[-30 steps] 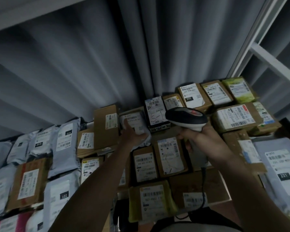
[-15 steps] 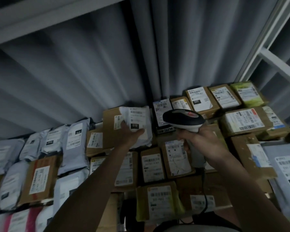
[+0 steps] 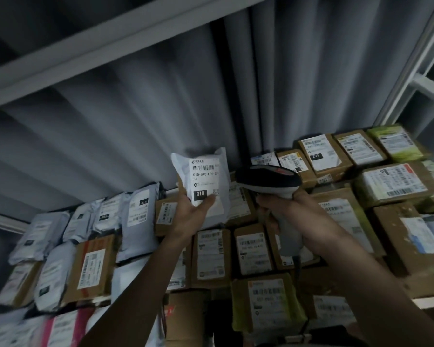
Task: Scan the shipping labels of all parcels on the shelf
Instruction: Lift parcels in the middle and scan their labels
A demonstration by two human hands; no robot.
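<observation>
Up above the shelved parcels [image 3: 211,254], our left hand [image 3: 191,216] grips a white mailer [image 3: 206,181] by its lower edge — label facing us, marked 010. Just beside it to the right, our right hand [image 3: 293,216] clasps the scanner [image 3: 268,181] — its head nearly touching the mailer.
</observation>
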